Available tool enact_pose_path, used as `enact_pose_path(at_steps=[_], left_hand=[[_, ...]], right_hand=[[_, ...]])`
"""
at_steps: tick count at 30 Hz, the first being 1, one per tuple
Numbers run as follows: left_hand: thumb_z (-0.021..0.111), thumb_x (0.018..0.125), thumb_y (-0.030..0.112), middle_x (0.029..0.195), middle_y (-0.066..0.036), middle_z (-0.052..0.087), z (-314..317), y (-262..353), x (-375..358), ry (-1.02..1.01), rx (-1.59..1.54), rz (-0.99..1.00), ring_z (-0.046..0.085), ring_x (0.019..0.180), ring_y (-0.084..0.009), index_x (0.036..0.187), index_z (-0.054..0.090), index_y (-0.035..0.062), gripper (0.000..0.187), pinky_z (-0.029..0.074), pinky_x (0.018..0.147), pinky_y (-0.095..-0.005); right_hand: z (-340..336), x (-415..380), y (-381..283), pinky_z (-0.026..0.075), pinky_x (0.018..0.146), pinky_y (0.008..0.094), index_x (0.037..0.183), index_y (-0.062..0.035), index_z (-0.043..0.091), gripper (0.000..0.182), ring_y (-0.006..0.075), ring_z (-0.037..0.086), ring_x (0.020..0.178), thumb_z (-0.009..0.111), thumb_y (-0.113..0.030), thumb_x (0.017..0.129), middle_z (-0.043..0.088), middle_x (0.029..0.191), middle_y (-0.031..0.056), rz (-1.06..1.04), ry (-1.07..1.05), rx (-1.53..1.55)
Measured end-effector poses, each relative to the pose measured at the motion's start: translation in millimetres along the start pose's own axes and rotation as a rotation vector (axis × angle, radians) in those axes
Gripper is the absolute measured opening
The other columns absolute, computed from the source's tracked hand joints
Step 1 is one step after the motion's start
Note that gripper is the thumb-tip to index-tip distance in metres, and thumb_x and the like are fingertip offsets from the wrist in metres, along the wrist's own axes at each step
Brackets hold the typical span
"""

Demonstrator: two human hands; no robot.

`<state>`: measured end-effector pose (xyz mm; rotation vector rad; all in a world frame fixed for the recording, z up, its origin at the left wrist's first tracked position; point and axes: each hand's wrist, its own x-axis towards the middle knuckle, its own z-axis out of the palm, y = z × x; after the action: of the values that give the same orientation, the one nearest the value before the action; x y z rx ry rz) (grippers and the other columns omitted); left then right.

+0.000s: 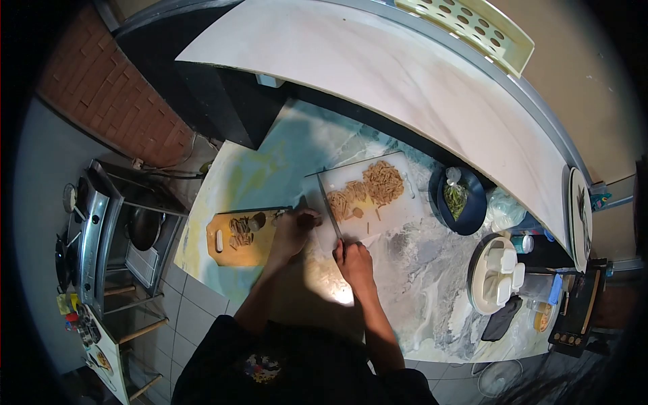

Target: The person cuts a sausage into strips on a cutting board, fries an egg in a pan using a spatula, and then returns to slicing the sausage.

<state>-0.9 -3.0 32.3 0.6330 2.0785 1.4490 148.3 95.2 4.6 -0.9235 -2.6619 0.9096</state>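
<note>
My right hand (354,262) is wrapped round the handle of a kitchen knife (330,208). Its blade points away from me across the left part of a white cutting board (388,226). Right of the blade lie thin light-brown strips (345,199), with a larger heap of cut strips (383,182) at the far side. My left hand (297,229) is just left of the knife, fingers curled in; what they hold, if anything, is hidden. Beside it, a wooden cutting board (219,251) carries brown pieces (241,229), and a dark narrow thing lies along its far edge.
A dark blue bowl (441,206) with a bag of greens (455,199) stands right of the white board. Farther right are a round tray (476,283) with white containers (499,260) and a dark cloth (502,318). A raised shelf (405,74) runs behind; a stove (94,216) stands left.
</note>
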Motion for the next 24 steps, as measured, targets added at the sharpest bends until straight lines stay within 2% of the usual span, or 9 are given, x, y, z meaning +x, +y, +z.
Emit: enact_pose_path(at_steps=[1, 3, 7, 9, 12, 16, 19, 24], left_hand=[[0.061, 0.084, 0.0, 0.082, -0.011, 0.069, 3, 0, 3, 0.003, -0.004, -0.002, 0.068, 0.08, -0.0167, 0.093, 0.063, -0.0033, 0.01, 0.052, 0.072, -0.0296], [0.061, 0.082, 0.003, 0.079, -0.014, 0.069, 8, -4, 9, 0.016, 0.1, 0.059, 0.069, 0.077, -0.0222, 0.088, 0.065, -0.0013, 0.009, 0.052, 0.069, -0.032], [0.063, 0.08, 0.006, 0.081, -0.015, 0.067, 15, -9, 16, 0.077, 0.186, 0.156, 0.067, 0.074, -0.028, 0.087, 0.067, 0.0021, 0.009, 0.052, 0.065, -0.0348], [0.064, 0.077, 0.006, 0.081, -0.016, 0.066, 17, -14, 18, 0.191, 0.401, 0.236, 0.065, 0.071, -0.0319, 0.087, 0.068, 0.0036, 0.011, 0.051, 0.064, -0.0372], [0.065, 0.075, 0.006, 0.082, -0.015, 0.065, 18, -25, 17, 0.163, 0.294, 0.249, 0.064, 0.07, -0.0335, 0.088, 0.068, 0.0047, 0.014, 0.051, 0.064, -0.0394], [0.066, 0.073, 0.004, 0.081, -0.014, 0.065, 22, -20, 12, 0.207, 0.318, 0.301, 0.064, 0.07, -0.0309, 0.089, 0.068, 0.0045, 0.016, 0.052, 0.063, -0.0374], [0.065, 0.072, 0.001, 0.08, -0.013, 0.065, 23, -17, 11, 0.19, 0.268, 0.201, 0.065, 0.069, -0.0279, 0.09, 0.068, 0.0045, 0.019, 0.052, 0.061, -0.0346], [0.065, 0.071, -0.001, 0.079, -0.012, 0.064, 27, -24, 11, 0.214, 0.212, 0.26, 0.064, 0.067, -0.026, 0.088, 0.067, 0.0053, 0.018, 0.052, 0.06, -0.033]], right_hand=[[0, 0, -3, 0.048, 0.064, 0.0512, 0.073, 0.0037, 0.062, 0.033, 0.0448, 0.058, 0.068, 0.054, -0.024, 0.089, 0.059, 0.071, 0.0267, 0.02, 0.01, -0.017], [-1, -1, -7, 0.049, 0.064, 0.0499, 0.073, 0.0044, 0.062, 0.035, 0.0444, 0.059, 0.068, 0.053, -0.025, 0.09, 0.059, 0.072, 0.027, 0.037, 0.016, -0.036], [-4, -3, -12, 0.048, 0.064, 0.0504, 0.085, 0.004, 0.059, 0.023, 0.0447, 0.058, 0.071, 0.051, -0.017, 0.09, 0.059, 0.076, 0.0267, 0.022, 0.023, 0.079], [-2, -4, -12, 0.047, 0.064, 0.0506, 0.088, 0.0038, 0.058, 0.02, 0.0446, 0.058, 0.072, 0.051, -0.014, 0.09, 0.059, 0.077, 0.0264, 0.009, 0.006, 0.109], [4, -9, -12, 0.044, 0.06, 0.0516, 0.084, 0.002, 0.057, 0.015, 0.0457, 0.056, 0.068, 0.051, -0.011, 0.089, 0.059, 0.072, 0.0264, -0.02, 0.074, 0.166], [6, -12, -18, 0.044, 0.061, 0.0519, 0.084, 0.0043, 0.055, 0.016, 0.0468, 0.056, 0.069, 0.05, -0.009, 0.089, 0.058, 0.072, 0.0275, 0.005, 0.041, 0.167], [7, -12, -21, 0.045, 0.061, 0.0519, 0.083, 0.0058, 0.054, 0.017, 0.0476, 0.056, 0.069, 0.049, -0.009, 0.089, 0.058, 0.072, 0.0285, 0.038, 0.025, 0.152], [9, -13, -21, 0.045, 0.062, 0.0521, 0.084, 0.0068, 0.054, 0.018, 0.048, 0.056, 0.071, 0.05, -0.01, 0.088, 0.058, 0.074, 0.0291, 0.044, -0.008, 0.167]])
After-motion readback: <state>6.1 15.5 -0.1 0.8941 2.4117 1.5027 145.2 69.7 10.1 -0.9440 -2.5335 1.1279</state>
